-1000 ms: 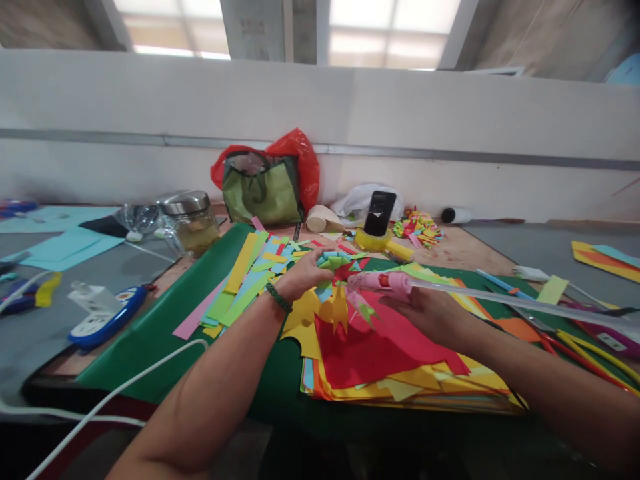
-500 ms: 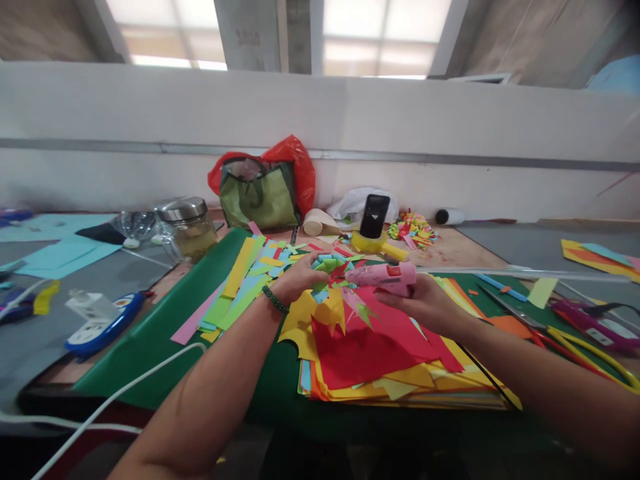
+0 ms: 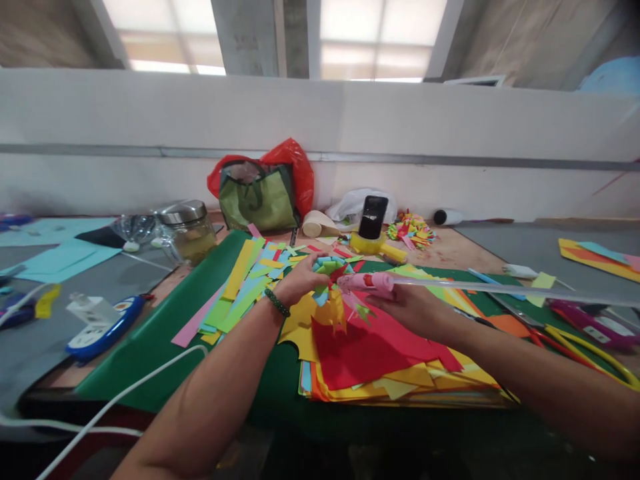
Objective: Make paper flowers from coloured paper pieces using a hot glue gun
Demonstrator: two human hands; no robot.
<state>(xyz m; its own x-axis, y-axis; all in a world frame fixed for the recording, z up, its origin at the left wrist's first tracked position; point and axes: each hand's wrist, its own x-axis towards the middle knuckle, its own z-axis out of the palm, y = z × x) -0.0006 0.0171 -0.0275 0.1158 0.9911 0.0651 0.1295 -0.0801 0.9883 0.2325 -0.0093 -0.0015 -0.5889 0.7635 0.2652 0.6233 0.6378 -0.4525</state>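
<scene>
My left hand (image 3: 301, 281) grips the left side of a paper wreath (image 3: 330, 268) made of green and blue folded pieces, with yellow, red and pink cut paper hanging from its lower edge. In my right hand (image 3: 407, 308) is a pink glue gun (image 3: 367, 283), its nozzle at the wreath's right side. A long clear glue stick (image 3: 480, 287) sticks out of the gun's back to the right. Below both hands lies red paper (image 3: 370, 350) on a stack of coloured sheets (image 3: 405, 393). Whether the nozzle touches the paper I cannot tell.
Paper strips (image 3: 240, 283) lie left on a green mat (image 3: 145, 347). Scissors (image 3: 565, 337) are at right, a power strip (image 3: 107, 327) at left. Behind stand a glass jar (image 3: 187, 233), a green bag (image 3: 260, 197) and a phone (image 3: 373, 217) in a yellow holder (image 3: 367, 245). A white cable (image 3: 125, 400) crosses the front left.
My right hand has moved a little left and tilted the glue gun, so its back and the clear glue stick turn toward me. My left hand keeps its hold on the wreath.
</scene>
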